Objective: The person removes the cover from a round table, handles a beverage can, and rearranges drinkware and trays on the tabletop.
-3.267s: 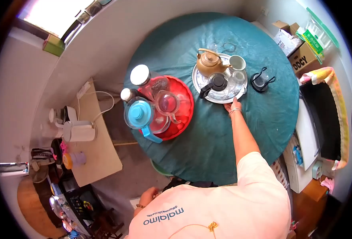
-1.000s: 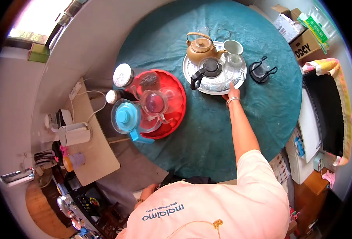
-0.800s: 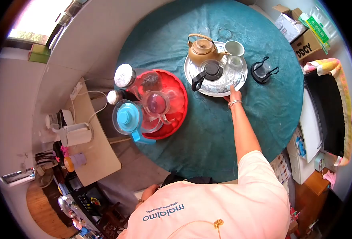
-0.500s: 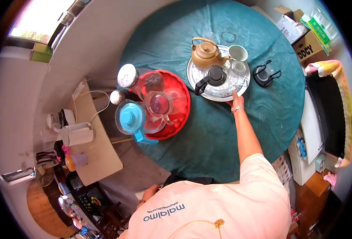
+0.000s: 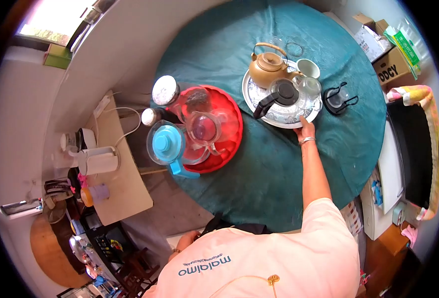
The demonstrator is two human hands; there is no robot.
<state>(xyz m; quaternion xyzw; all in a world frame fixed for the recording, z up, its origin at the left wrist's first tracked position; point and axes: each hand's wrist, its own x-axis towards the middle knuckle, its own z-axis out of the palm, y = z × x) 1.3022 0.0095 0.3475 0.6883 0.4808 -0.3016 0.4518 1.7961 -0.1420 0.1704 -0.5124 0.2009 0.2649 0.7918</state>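
My right hand [image 5: 305, 130] grips the near rim of a round silver tray [image 5: 252, 94], thumb on top and fingers partly hidden beneath. On the tray stand a brown teapot [image 5: 266, 71] with an arched handle, a glass pot with a black lid [image 5: 285, 92] and black handle, a clear glass cup [image 5: 309, 87] and a pale cup [image 5: 308, 68]. Beside its right edge is a black holder [image 5: 336, 100] with a clear glass inside. My left hand [image 5: 186, 240] is low by my body, mostly hidden, its fingers unclear.
On the green-covered table [image 5: 264, 184], a red tray [image 5: 233, 136] holds clear glassware, with a blue-lidded jug [image 5: 164, 140] and white-lidded jar [image 5: 166, 90] at its left. A white kettle [image 5: 99, 160] stands on the side table [image 5: 130, 201]. Right: cardboard box [image 5: 391, 67], towel-draped screen [image 5: 413, 154].
The view has shifted, so the tray appears farther right. My right thumb now lies over the tray's rim, more visible than at first. The tray's items keep about the same arrangement.
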